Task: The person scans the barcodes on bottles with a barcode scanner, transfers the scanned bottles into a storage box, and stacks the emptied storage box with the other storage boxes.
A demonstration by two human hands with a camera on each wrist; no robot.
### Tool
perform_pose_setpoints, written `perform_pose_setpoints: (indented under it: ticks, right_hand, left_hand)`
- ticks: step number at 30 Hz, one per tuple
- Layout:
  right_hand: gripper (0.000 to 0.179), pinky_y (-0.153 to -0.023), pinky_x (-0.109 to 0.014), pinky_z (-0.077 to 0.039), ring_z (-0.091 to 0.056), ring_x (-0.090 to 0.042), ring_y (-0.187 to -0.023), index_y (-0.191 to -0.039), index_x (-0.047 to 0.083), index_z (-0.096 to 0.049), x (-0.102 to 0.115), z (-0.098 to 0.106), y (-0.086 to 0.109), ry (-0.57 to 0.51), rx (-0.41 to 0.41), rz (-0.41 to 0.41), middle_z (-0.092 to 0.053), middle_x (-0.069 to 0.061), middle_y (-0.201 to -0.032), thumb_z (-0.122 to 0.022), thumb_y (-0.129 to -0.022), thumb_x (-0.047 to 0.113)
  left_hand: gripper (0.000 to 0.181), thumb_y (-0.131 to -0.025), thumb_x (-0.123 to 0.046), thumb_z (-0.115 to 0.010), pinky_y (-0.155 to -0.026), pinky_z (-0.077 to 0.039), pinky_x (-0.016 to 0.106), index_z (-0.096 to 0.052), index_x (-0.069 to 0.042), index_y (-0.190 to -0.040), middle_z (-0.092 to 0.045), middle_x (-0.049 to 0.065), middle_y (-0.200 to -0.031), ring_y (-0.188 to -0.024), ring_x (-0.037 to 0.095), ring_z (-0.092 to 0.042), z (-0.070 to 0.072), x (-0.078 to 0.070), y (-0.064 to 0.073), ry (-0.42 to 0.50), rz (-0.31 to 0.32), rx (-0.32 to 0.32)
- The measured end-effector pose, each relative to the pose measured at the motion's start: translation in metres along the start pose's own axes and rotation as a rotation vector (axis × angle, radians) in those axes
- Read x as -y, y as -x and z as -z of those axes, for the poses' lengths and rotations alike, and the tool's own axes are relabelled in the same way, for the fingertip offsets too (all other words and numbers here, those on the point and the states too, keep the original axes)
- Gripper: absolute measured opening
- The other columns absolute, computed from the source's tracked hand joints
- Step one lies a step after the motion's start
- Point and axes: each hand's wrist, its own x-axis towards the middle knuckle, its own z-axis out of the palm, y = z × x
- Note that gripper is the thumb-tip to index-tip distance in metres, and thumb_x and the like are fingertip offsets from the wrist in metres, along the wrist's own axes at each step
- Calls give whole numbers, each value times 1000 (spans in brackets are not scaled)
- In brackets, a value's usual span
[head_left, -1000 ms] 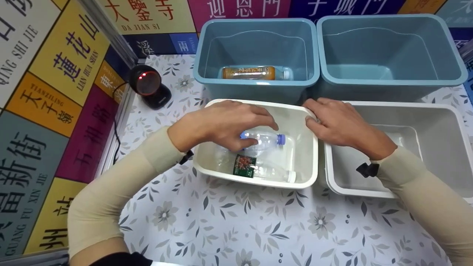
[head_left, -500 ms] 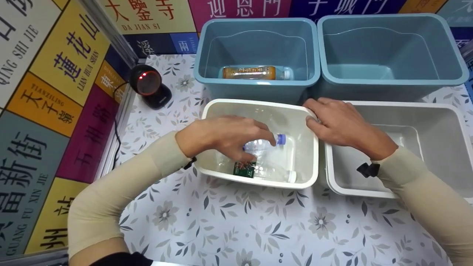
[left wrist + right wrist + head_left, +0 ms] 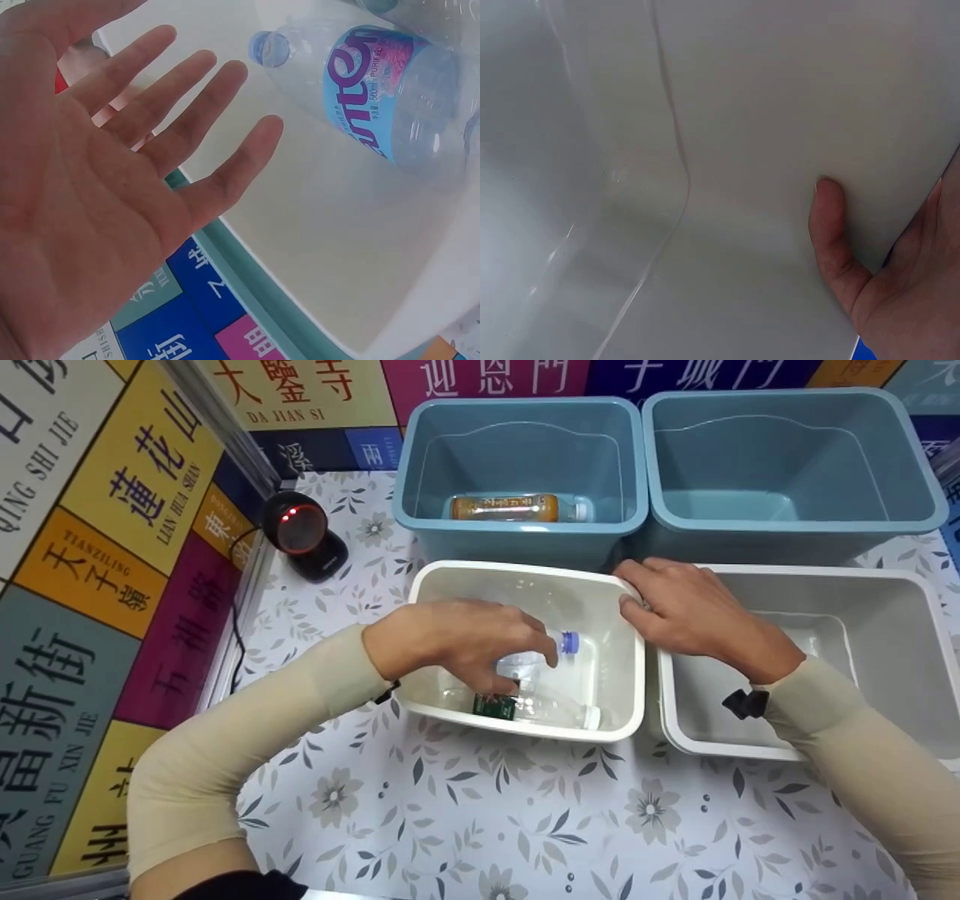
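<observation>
With our left hand [image 3: 472, 641] spread and our right hand [image 3: 679, 611] gripping the white bin [image 3: 636, 682] by its rim, we judge the blue-capped bottle [image 3: 371, 94] lying inside light, thin-walled and slippery, best grasped lightly round its middle.

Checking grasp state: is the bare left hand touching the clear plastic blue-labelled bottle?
Apart: the left wrist view shows a gap between left hand and bottle.

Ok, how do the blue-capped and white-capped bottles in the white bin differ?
The blue-capped bottle has a blue and pink label; the white-capped bottle has a dark green one. In the head view, the blue-capped bottle lies farther back than the white-capped bottle. Both are clear and lie on their sides.
</observation>
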Motion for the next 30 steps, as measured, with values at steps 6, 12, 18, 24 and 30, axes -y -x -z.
perform_pose_setpoints:
  ticks: [6,12,18,24,30]
  right_hand:
    - [18,-59,-40,-41,-54,-20,-77,-110,20,-60,0,0,0,-4,12,-10,-57,1,-84,-49,-99,28]
    - [18,-58,-41,-42,-55,-21,-78,-111,20,-60,0,2,-1,0,22,-6,-57,0,-85,-48,-99,29]
    - [18,-58,-41,-41,-56,-21,-78,-110,21,-59,1,3,-1,7,26,-10,-57,0,-85,-48,-98,29]
    - [18,-55,-37,-39,-53,-20,-76,-110,21,-59,1,3,-1,4,34,-13,-55,1,-84,-48,-98,28]
    - [19,-56,-39,-41,-55,-21,-77,-112,21,-59,0,2,1,1,28,-9,-56,0,-85,-49,-98,29]
  left_hand:
    - [54,-86,-35,-73,-97,-54,41,-58,-24,-137,-61,4,-136,-117,19,-60,-2,-2,-9,-45,36,114]
    - [57,-86,-34,-73,-98,-53,38,-57,-18,-138,-63,8,-134,-117,22,-60,-10,-3,-18,-106,-3,172]
    - [62,-85,-32,-75,-97,-53,38,-54,-18,-141,-62,9,-134,-115,20,-59,-14,-6,-25,-122,-3,204]
    - [68,-85,-31,-76,-104,-49,36,-47,-19,-146,-60,8,-135,-121,20,-57,-19,-10,-33,-156,11,265]
    - [74,-85,-33,-75,-100,-51,42,-41,-21,-149,-58,9,-132,-116,22,-55,-22,-14,-40,-170,24,321]
